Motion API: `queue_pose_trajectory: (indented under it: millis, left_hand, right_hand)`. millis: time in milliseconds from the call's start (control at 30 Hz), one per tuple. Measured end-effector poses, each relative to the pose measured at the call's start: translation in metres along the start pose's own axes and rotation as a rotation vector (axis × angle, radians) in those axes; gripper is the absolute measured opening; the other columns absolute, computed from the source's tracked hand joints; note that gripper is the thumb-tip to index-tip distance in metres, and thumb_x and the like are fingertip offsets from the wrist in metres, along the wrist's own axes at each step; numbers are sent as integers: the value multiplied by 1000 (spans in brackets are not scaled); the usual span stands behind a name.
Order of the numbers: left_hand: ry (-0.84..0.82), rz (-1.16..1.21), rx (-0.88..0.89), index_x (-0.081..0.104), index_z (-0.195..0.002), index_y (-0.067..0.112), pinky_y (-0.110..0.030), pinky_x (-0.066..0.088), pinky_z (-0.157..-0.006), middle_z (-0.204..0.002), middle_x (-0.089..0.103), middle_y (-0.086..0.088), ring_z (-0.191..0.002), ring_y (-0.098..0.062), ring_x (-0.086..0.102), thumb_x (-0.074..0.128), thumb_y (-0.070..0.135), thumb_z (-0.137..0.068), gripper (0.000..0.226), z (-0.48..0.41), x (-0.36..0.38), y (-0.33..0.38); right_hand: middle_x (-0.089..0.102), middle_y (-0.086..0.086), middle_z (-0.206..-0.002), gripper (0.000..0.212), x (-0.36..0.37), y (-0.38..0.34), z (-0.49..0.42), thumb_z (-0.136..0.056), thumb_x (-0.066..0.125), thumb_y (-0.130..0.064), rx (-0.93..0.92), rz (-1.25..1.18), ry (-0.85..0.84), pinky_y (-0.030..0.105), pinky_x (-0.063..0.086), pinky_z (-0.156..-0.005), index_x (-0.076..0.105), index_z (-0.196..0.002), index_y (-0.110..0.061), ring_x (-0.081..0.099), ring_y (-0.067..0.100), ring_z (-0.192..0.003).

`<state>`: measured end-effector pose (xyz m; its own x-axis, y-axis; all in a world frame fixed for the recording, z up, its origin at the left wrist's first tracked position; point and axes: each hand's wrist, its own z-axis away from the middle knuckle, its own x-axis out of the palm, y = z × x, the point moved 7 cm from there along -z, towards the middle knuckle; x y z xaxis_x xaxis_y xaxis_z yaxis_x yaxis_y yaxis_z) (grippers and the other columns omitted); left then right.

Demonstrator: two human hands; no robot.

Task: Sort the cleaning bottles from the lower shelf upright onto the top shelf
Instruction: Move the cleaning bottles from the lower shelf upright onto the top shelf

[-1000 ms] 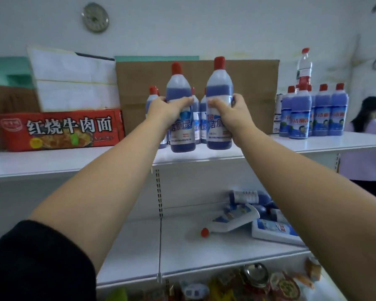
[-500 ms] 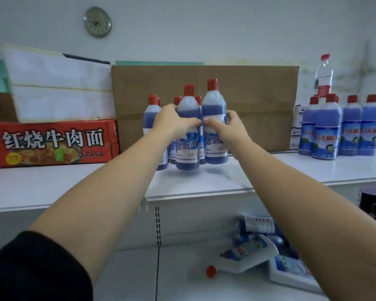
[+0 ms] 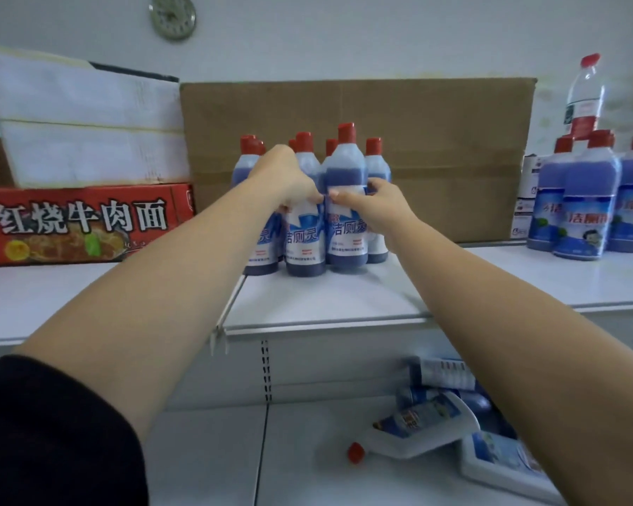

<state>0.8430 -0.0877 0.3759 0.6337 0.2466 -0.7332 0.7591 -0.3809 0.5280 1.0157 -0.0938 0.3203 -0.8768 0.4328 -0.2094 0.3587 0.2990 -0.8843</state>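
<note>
Top shelf, white metal [image 3: 344, 304]: a cluster of upright blue plastic cleaning bottles with red caps [image 3: 375, 199] stands against the brown cardboard sheet [image 3: 435, 140]. Two front items are in hand:
- Left hand [image 3: 289, 184]: grip closed around the left front blue bottle [image 3: 304, 242], base on the shelf.
- Right hand [image 3: 373, 206]: grip closed around the right front blue bottle [image 3: 346, 228], base on the shelf or nearly so; cannot tell which.

Lower shelf, white [image 3: 216, 451]: several blue-labelled bottles lying on their sides [image 3: 421, 421] in a loose heap at right. Judged status: part done; both held bottles await release, the heap awaits moving.

Surroundings: red noodle carton [image 3: 81, 224] at left, white cartons [image 3: 88, 122] above it; second group of larger blue bottles [image 3: 585, 210] at right, clear water bottle [image 3: 583, 100] behind. Free shelf remains in front of the cluster; tight spacing risks knocking neighbours.
</note>
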Motion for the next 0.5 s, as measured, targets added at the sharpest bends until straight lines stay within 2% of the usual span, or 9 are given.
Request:
queue_pose_trajectory:
  millis: [67,167,267,333,400,500]
  left_hand:
    - [-1,-48,2,57,-105,3,-44,60,-84,-96,67,-14,-89,-30,70,79,26,-83,39,2,-1,1]
    - [-4,-171,22,61,-89,10,-43,59,-85,-101,68,-12,-93,-31,68,77,29,-83,26,5,-3,6]
    - [53,-237,22,63,-101,7,-38,57,-79,-98,68,-11,-91,-30,67,82,38,-76,44,4,-9,6]
    - [72,-256,29,61,-99,8,-37,55,-76,-96,66,-10,-90,-30,65,83,40,-75,45,5,-10,5]
    - [66,-262,24,62,-99,8,-36,52,-72,-96,66,-10,-89,-30,65,81,40,-77,44,5,-10,3]
    - [70,-248,41,64,-108,5,-38,56,-80,-101,67,-11,-94,-30,67,77,37,-81,43,4,-7,-2]
  right_hand:
    - [67,-1,-109,57,0,1,3,-80,82,-38,-9,29,-13,36,59,-83,57,-125,-13,68,19,-96]
    - [63,-7,-99,60,-1,2,8,-80,83,-37,-36,39,-9,30,57,-77,55,-129,-16,66,15,-92]
    - [61,-7,-104,72,-2,2,9,-78,84,-42,-75,96,13,34,57,-85,52,-135,-14,65,16,-99]
    - [62,-5,-113,77,1,5,8,-75,85,-43,-97,150,5,37,57,-90,50,-136,-14,64,17,-105]
    - [65,-2,-116,71,4,10,7,-73,86,-37,-101,159,-15,40,57,-92,52,-131,-15,66,18,-105]
    - [68,0,-115,67,7,15,6,-74,86,-29,-98,143,-42,42,58,-93,53,-130,-16,67,18,-104]
